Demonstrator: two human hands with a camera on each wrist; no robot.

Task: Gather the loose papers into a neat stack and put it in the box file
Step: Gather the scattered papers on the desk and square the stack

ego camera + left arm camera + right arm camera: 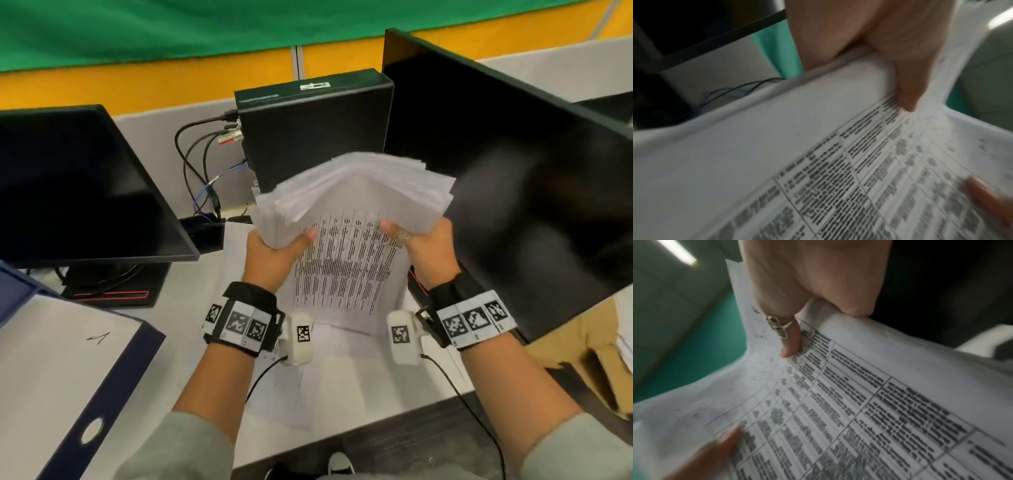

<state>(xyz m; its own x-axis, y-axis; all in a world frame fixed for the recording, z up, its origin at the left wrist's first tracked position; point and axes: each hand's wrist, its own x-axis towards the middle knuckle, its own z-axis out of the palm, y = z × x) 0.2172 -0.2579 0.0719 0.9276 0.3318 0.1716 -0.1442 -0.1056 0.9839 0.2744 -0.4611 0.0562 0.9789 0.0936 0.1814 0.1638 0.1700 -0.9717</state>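
White paper stack is held upright above the tabletop, clamped at both sides by the left hand and right hand, thumbs pressed on the printed front sheet.
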